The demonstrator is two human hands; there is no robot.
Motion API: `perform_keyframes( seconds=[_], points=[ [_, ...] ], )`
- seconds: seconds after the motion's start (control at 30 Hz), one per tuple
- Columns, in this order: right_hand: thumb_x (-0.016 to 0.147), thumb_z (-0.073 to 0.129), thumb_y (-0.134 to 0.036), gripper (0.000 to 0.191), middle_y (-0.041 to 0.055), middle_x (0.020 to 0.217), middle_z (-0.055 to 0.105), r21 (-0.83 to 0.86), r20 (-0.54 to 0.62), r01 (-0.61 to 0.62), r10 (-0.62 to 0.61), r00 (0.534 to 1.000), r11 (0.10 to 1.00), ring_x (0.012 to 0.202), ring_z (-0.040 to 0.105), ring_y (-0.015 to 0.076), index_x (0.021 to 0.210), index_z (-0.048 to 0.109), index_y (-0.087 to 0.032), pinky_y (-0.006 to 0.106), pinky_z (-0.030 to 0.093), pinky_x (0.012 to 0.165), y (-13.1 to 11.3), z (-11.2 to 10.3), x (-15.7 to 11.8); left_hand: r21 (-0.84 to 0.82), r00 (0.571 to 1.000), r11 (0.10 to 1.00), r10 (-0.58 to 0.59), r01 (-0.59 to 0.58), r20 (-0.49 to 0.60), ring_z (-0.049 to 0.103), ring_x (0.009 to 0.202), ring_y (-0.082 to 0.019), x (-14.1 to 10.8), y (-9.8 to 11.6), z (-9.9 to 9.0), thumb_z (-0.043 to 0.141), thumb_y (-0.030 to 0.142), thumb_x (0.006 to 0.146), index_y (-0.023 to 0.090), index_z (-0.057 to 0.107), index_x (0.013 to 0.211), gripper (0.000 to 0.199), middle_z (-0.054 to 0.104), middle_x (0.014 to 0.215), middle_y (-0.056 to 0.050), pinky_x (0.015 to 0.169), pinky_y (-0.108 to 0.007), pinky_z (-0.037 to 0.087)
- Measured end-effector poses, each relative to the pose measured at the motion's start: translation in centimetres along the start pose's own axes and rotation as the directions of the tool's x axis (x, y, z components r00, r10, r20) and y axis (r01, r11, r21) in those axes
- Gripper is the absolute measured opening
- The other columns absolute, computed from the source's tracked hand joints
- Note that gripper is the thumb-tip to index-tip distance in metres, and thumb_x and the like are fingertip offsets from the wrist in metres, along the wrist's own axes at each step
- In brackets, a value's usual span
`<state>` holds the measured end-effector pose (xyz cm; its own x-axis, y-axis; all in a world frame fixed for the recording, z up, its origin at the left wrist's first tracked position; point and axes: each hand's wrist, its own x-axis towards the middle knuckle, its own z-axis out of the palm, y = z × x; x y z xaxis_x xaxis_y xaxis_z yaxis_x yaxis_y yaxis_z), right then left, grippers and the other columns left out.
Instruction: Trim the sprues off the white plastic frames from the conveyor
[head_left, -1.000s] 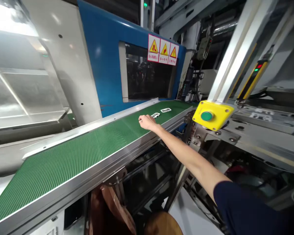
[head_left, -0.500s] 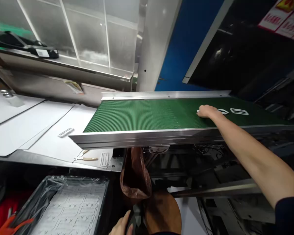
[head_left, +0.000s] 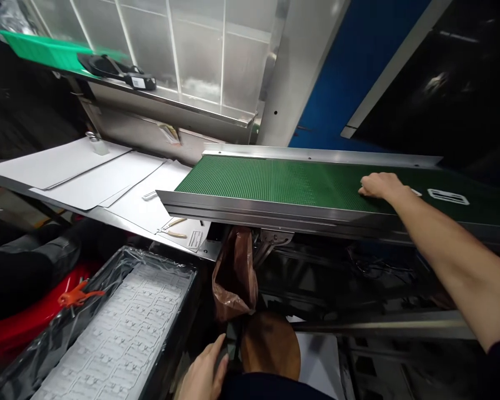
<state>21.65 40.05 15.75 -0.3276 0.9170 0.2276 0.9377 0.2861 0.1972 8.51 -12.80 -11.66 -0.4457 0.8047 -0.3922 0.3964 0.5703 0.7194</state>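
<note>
My right hand is low over the green conveyor belt, its fingers curled downward and closed. What they grip, if anything, is hidden beneath them. Just behind the wrist, the end of a white plastic piece shows past my forearm. Farther right on the belt lies a white rectangular plastic frame. My left hand is at the bottom, near the round brown stool top, thumb apart from the fingers and nothing visible in it.
A lined crate holds several flat white pieces; orange-handled cutters rest by its rim. White sheets cover the left table, with pliers and white pieces on them. A brown plastic bag hangs under the belt's metal side rail.
The view has swung left, so the table and crate show more fully. My right hand stays over the belt; the white bit seen at its fingertips before is now hidden.
</note>
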Motion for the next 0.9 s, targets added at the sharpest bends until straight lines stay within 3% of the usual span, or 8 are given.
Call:
perform_keyframes(
  seconds=[0.13,0.23,0.3,0.37,0.5,0.6,0.73,0.9],
  points=[
    [0.083,0.052,-0.029,0.036,0.0324,0.096,0.059,-0.012,-0.087,0.089,-0.09,0.992,0.996,0.099,0.055,0.0291,0.092,0.063,0.004,0.037,0.027,0.066,-1.2,-2.8,-1.1,-0.112,0.995,0.993,-0.052,0.042,-0.087,0.057,0.106,-0.023,-1.9,0.5,0.8,0.04,0.034,0.087,0.019,0.054,0.123,0.042,0.064,0.114,-0.01,0.088,-0.031,0.044],
    [0.088,0.042,-0.035,0.038,0.0222,0.091,0.063,0.13,-0.376,0.225,-0.162,0.912,0.966,0.09,0.058,0.0224,0.1,0.061,-0.004,0.033,0.032,0.068,-3.9,-5.8,-5.7,-0.223,0.989,0.975,-0.013,-0.02,-0.145,0.058,0.104,-0.024,-2.5,2.9,0.4,0.041,0.037,0.088,0.019,0.051,0.126,0.043,0.065,0.11,-0.009,0.089,-0.033,0.046],
    [0.085,0.048,-0.032,0.025,0.0102,0.077,0.064,0.278,-0.572,0.479,-0.256,0.779,0.833,0.071,0.057,0.0135,0.089,0.062,-0.012,0.027,0.036,0.067,-6.4,-6.9,-11.6,-0.242,0.955,0.959,0.076,-0.149,-0.287,0.054,0.111,-0.022,-2.5,5.6,-0.6,0.044,0.036,0.089,0.022,0.042,0.133,0.046,0.059,0.119,-0.009,0.094,-0.035,0.043],
    [0.081,0.053,-0.029,0.016,0.0038,0.07,0.062,0.386,-0.632,0.698,-0.378,0.676,0.603,0.06,0.053,0.0105,0.076,0.061,-0.017,0.024,0.037,0.061,-9.4,-6.7,-18.8,-0.159,0.853,0.933,0.215,-0.323,-0.475,0.04,0.125,-0.023,-2.5,8.3,-1.8,0.05,0.033,0.087,0.024,0.029,0.139,0.056,0.043,0.136,-0.009,0.103,-0.037,0.034],
    [0.083,0.046,-0.024,0.018,0.0005,0.066,0.061,0.603,-0.376,0.769,-0.775,0.509,0.213,0.056,0.052,0.0096,0.069,0.058,-0.019,0.022,0.038,0.056,-15.6,-2.5,-30.7,0.013,0.679,0.861,0.41,-0.509,-0.609,0.022,0.134,-0.027,-1.9,10.6,-3.9,0.058,0.024,0.083,0.027,0.012,0.143,0.076,0.019,0.148,-0.011,0.108,-0.043,0.027],
    [0.082,0.046,-0.023,0.019,-0.0001,0.062,0.06,0.734,-0.233,0.668,-0.877,0.42,0.125,0.052,0.051,0.0088,0.067,0.058,-0.018,0.021,0.035,0.052,-20.0,0.8,-34.2,-0.078,0.727,0.873,0.347,-0.481,-0.593,0.036,0.127,-0.024,-1.2,8.1,-4.8,0.052,0.021,0.086,0.025,0.026,0.138,0.059,0.036,0.139,-0.011,0.104,-0.04,0.034],
    [0.087,0.046,-0.037,0.025,0.0001,0.077,0.067,0.832,-0.098,0.549,-0.951,0.294,0.084,0.066,0.059,0.0101,0.088,0.064,-0.021,0.019,0.038,0.059,-26.3,3.5,-33.0,-0.435,0.88,0.871,-0.006,-0.229,-0.475,0.049,0.113,-0.023,-0.7,2.0,-5.9,0.053,0.033,0.085,0.021,0.046,0.125,0.043,0.053,0.12,-0.009,0.098,-0.035,0.039],
    [0.088,0.045,-0.04,0.03,0.0033,0.086,0.068,0.749,0.168,0.515,-0.872,0.46,0.417,0.079,0.062,0.0147,0.092,0.066,-0.019,0.022,0.042,0.068,-36.8,8.3,-26.6,-0.824,0.94,0.567,-0.283,0.007,-0.188,0.06,0.087,-0.021,-0.8,-2.9,-6.4,0.066,0.045,0.072,0.016,0.052,0.115,0.053,0.059,0.092,-0.005,0.075,-0.028,0.049]
  ],
)
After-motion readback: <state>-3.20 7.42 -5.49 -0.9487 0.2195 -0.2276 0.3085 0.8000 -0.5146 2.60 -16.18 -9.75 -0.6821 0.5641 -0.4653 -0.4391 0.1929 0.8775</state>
